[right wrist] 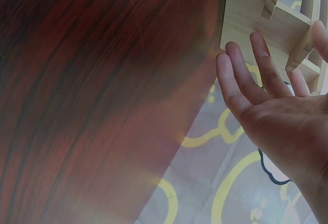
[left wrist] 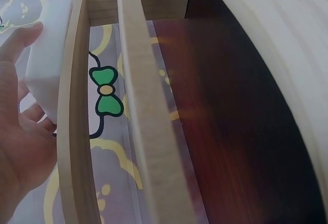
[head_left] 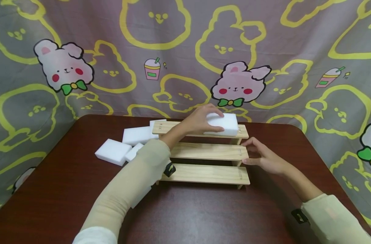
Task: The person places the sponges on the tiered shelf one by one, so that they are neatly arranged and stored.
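Note:
A three-tier pale wooden step shelf (head_left: 206,151) stands on the dark table. My left hand (head_left: 199,118) grips a white foam-like block (head_left: 229,124) at the right part of its top tier. In the left wrist view, the thumb and fingers of the left hand (left wrist: 20,126) are on either side of the block (left wrist: 48,55), which is by the edge of the top board. At the shelf's right end is my right hand (head_left: 269,159), thumb by the middle tier. Its fingers look loosely extended in the right wrist view, beside the wooden end (right wrist: 251,8), not wrapped round it.
Several more white blocks (head_left: 112,151) lie on the dark red-brown table (head_left: 191,213), left of the shelf and partly behind my left arm. A patterned curtain (head_left: 179,61) hangs right behind the table. The left forearm crosses in front of the shelf's left end.

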Motion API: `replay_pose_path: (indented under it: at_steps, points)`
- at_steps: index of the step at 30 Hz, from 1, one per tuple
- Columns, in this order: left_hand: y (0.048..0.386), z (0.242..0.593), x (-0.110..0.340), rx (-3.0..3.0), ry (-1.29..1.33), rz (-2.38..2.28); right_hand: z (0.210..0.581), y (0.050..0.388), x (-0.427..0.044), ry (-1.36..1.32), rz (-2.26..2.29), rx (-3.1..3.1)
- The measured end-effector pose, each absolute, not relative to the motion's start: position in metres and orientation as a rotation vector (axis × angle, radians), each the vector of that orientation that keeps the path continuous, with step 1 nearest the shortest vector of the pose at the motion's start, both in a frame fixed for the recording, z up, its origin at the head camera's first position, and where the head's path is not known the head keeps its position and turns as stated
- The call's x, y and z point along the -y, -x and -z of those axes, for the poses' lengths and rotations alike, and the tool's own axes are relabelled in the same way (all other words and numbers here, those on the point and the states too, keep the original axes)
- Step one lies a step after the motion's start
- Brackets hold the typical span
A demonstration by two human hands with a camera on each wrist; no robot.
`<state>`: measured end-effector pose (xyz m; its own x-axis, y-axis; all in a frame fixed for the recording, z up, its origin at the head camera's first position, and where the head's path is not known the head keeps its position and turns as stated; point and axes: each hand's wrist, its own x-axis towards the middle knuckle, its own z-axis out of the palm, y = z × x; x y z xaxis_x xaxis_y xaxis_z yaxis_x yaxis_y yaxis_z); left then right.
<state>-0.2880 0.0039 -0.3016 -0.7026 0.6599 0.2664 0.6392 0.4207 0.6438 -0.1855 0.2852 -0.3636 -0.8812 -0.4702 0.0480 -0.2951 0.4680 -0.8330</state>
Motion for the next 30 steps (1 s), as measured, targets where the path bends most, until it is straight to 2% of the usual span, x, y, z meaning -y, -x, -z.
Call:
replay_pose_path:
  at_steps: [30]
  points:
    - [0.2881, 0.3037, -0.0014, -2.631, -1.264, -1.165, 0.3655, 0.1864, -0.2854, 0.638, 1.346, -2.543]
